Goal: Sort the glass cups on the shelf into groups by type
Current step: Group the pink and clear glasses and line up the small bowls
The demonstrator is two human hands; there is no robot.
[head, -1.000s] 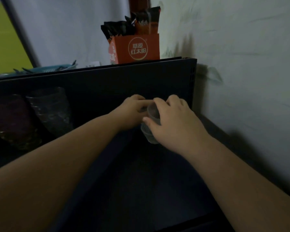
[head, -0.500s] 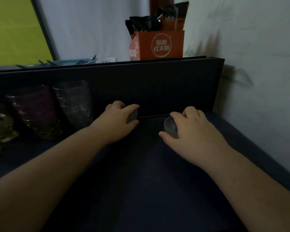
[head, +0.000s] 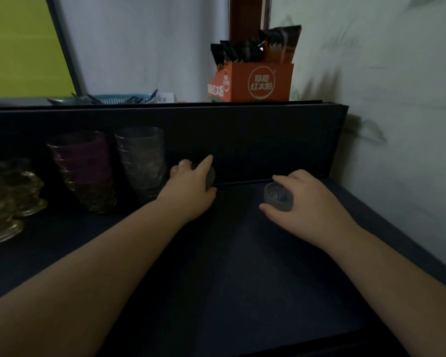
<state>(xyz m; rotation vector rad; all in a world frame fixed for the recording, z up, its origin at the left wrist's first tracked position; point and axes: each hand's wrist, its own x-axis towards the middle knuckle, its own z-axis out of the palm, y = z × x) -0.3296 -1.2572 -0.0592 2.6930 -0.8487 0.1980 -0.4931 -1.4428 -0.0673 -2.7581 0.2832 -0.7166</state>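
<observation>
My right hand point(head: 309, 202) grips a small clear glass cup point(head: 277, 195) standing on the dark shelf point(head: 242, 266). My left hand point(head: 188, 188) holds a second small clear cup point(head: 210, 177), mostly hidden behind the fingers, close to the shelf's back panel. Left of that hand stands a stack of grey textured tumblers point(head: 142, 161), then a stack of purple tumblers point(head: 84, 168). Amber stemmed glasses point(head: 8, 202) cluster at the far left.
A dark back panel point(head: 255, 140) closes the shelf behind the cups. On top of it sit an orange box of sachets point(head: 255, 78) and a blue basket point(head: 119, 98). A pale wall point(head: 402, 124) borders the right side.
The two hands, together on one stack of small cups a second ago, have separated. Each now holds its own cup, the left one carried leftward toward the tumblers.
</observation>
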